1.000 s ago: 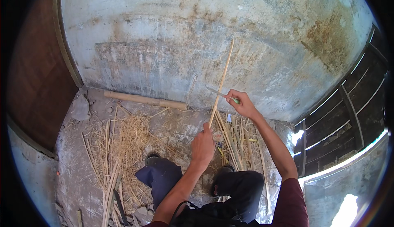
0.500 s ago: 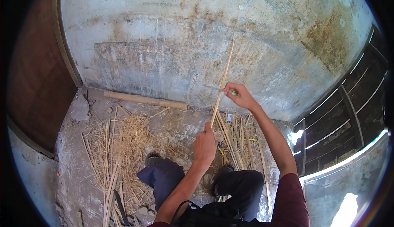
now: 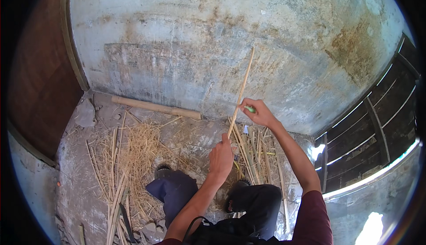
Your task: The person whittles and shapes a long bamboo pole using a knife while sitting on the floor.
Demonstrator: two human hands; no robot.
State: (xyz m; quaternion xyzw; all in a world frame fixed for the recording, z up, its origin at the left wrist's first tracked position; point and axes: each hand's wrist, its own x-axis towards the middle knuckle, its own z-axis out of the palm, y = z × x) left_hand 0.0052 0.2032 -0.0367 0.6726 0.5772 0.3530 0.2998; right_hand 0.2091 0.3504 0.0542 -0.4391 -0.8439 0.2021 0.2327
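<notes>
My left hand (image 3: pixel 221 160) is closed around the lower end of a long, thin bamboo strip (image 3: pixel 246 75), which slants up and slightly right before the wall. Higher on the strip, my right hand (image 3: pixel 259 113) grips a small knife by its green handle (image 3: pixel 250 109), with fingers against the strip's right side. The blade is hard to make out now. Below and left of my left hand, a heap of pale shavings (image 3: pixel 144 149) lies on the floor. Several cut bamboo strips (image 3: pixel 252 152) lie to the right of that hand.
A bamboo pole (image 3: pixel 155 106) lies along the foot of the stained wall (image 3: pixel 177 58). More strips (image 3: pixel 114 200) and a dark, flat, long object (image 3: pixel 126 223) lie at lower left. A brown door (image 3: pixel 40 76) stands left; dark slats (image 3: pixel 364 125) line the right. My knees are below my hands.
My right hand has moved slightly down along the strip with the knife. The blade, visible to the left of the strip before, is now hardly seen. My left hand keeps its hold.
</notes>
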